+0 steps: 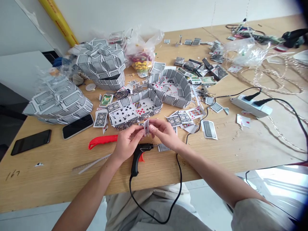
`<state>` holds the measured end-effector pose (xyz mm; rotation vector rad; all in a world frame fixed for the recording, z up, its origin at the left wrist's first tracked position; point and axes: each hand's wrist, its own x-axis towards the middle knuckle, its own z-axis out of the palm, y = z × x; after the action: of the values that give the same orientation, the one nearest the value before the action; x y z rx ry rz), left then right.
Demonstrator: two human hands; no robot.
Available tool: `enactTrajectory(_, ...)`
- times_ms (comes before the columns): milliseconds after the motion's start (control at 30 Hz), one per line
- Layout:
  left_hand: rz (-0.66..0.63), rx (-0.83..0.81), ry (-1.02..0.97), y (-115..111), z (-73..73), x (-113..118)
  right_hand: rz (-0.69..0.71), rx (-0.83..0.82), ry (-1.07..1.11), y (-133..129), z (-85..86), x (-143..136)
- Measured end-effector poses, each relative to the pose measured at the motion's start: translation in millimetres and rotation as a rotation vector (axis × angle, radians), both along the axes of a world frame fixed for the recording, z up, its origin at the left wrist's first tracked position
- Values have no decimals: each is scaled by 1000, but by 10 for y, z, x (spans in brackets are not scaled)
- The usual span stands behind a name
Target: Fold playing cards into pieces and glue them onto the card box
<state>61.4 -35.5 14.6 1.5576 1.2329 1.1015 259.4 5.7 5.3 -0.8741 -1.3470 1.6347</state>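
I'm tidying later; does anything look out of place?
Yes: loose playing cards lie at odd angles across the table, and the cord of the glue gun sags past its front edge, where it might snag.

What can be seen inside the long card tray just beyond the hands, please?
Inside the tray, playing cards lie face up, showing clubs and hearts. Its near wall hides the strip just behind it, and anything beneath those cards is covered.
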Motion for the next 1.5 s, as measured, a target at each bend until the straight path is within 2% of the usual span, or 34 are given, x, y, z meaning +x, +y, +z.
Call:
enactTrajectory(200,49,65,97,-3,-25,-34,10,0,-41,-3,48,28)
enactTrajectory(300,92,48,83,5,-37,-48,-8,-48,24,18,77,42)
enactTrajectory(433,114,66,105,10,-36,-37,-20,-121,1,20,50,44)
enactTrajectory(600,87,142,207,7,-22,-29,41,-152,14,33,11,79)
enactTrajectory(767,115,151,184,11,-12,-45,118,-242,82,63,29,93)
enactTrajectory(967,127,118,113,18,-11,-45,11,-340,138,60,15,36)
enactTrajectory(1067,130,103,113,27,-22,-46,-21,-318,137,50,16,20)
enactTrajectory(1167,131,93,103,39,-32,-48,9,-245,92,40,18,22)
enactTrajectory(1500,110,147,117,38,-32,-48,-26,-77,-38,-2,-33,-2)
